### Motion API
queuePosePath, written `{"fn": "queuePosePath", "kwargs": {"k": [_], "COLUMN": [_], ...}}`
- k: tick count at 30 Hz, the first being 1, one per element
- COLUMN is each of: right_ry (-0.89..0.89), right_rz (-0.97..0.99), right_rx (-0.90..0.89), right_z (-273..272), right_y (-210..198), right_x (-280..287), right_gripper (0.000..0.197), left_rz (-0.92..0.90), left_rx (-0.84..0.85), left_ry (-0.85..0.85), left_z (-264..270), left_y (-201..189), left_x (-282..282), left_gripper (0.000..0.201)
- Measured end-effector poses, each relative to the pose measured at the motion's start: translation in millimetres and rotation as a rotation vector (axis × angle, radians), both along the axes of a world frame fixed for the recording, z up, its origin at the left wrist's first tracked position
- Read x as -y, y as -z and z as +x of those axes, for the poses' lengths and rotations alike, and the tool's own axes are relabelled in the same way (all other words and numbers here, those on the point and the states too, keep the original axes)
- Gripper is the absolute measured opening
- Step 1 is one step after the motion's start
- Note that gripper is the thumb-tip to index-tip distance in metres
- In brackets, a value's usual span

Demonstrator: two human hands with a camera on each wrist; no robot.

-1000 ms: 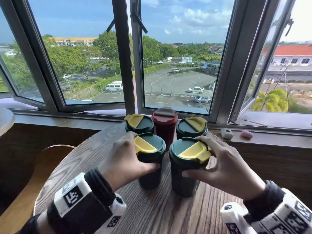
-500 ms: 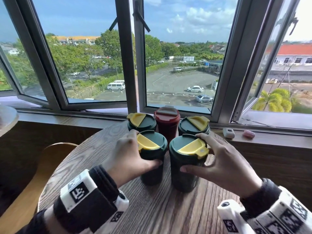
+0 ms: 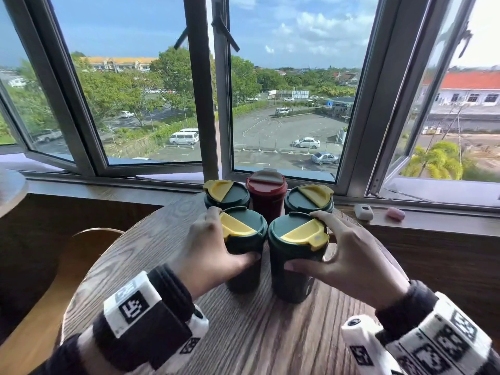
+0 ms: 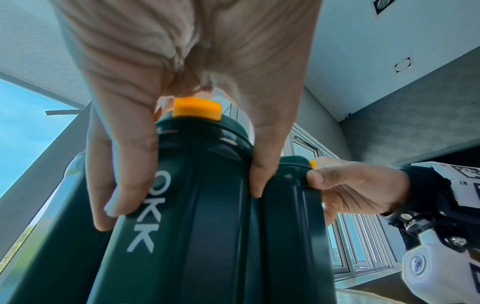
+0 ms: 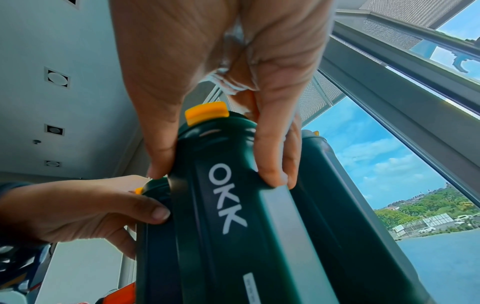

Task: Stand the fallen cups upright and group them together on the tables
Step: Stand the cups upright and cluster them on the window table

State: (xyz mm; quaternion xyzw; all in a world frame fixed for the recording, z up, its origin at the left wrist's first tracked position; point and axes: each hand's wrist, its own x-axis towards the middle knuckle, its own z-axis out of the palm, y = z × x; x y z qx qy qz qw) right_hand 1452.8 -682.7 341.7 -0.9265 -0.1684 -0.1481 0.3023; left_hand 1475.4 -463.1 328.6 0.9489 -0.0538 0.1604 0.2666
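Five lidded cups stand upright in a cluster on the round wooden table [image 3: 151, 244]. At the back are a green cup with a yellow flap [image 3: 226, 194], a red cup [image 3: 266, 194] and another green cup [image 3: 309, 198]. In front, my left hand [image 3: 208, 250] grips the left front green cup [image 3: 244, 255], thumb on its near side. My right hand [image 3: 349, 255] grips the right front green cup [image 3: 293, 263] just under its lid. The left wrist view shows fingers wrapped round the "OKK" cup [image 4: 187, 216]; the right wrist view shows the same on its cup [image 5: 233, 216]. The two front cups stand almost touching.
A window sill [image 3: 433, 223] runs behind the table, with a small white object [image 3: 363, 211] and a pink one [image 3: 395, 213] on it. A wooden chair back [image 3: 81, 247] curves at the table's left. Another table's edge [image 3: 10, 190] shows far left. Open windows stand behind.
Both hands have slid the two front cups a little farther toward the back cups and closer together; the grips are unchanged.
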Motion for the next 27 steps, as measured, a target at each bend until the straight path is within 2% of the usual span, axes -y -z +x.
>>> {"fn": "queuePosePath", "kwargs": {"k": [11,17,23,27], "right_ry": [0.018,0.074,0.061,0.049], "right_rz": [-0.014,-0.049,0.005,0.02], "right_rx": [-0.02,-0.05,-0.085,-0.109], "right_z": [-2.9,-8.2,-14.4,-26.3], "right_y": [1.5,-0.3,2.2,4.0], "right_x": [-2.0,-2.6,0.1,2.2], "right_gripper": [0.095,0.106,0.106,0.098], "left_rz": [0.005,-0.062,-0.089,0.006], "left_rx": [-0.031,-0.051,-0.084,-0.103], "left_ry": [0.03,0.08,0.124,0.146], "left_z": [-2.2,-5.2,-9.1,-23.9], "left_y": [-1.4,-0.6,3.0,-1.5], "left_x": [-2.2,-10.1,-24.1,-31.0], "left_gripper": [0.088,0.111,0.098,0.089]}}
